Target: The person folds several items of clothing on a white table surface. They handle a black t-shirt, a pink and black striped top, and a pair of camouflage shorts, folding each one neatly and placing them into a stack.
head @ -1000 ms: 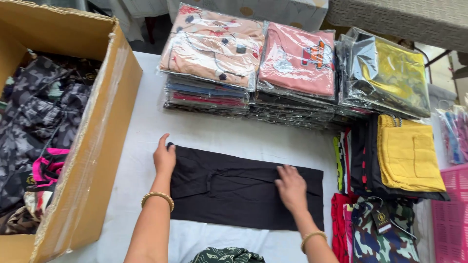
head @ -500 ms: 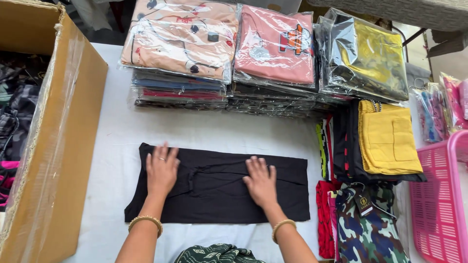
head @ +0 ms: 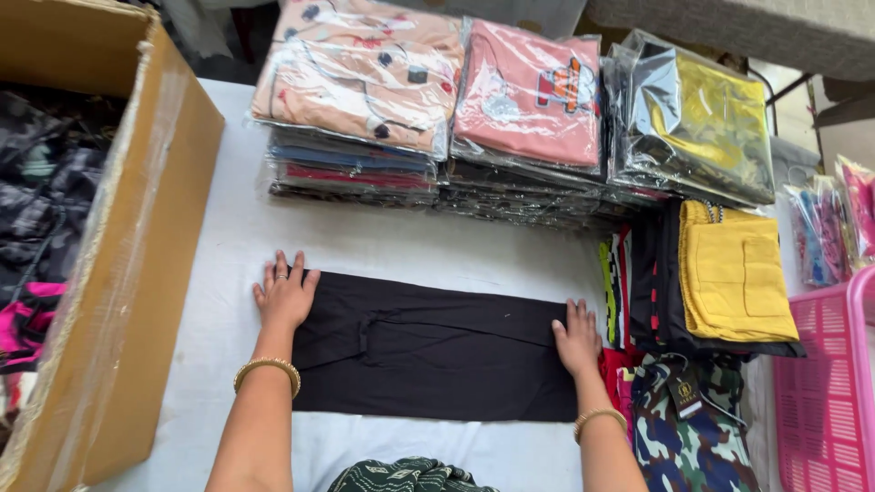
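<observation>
Both palms flat, fingers spread, gripping nothing: left hand and right hand pressing opposite ends of black garment, long axis left-right, mid-frame.

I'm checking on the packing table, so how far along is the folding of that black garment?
Done: the black garment lies flat on the white table, folded into a long strip. In hand: the left hand and right hand press flat on its two ends. Left: it is not folded short or bagged like the wrapped stacks behind, and more clothes sit in the cardboard box.
</observation>
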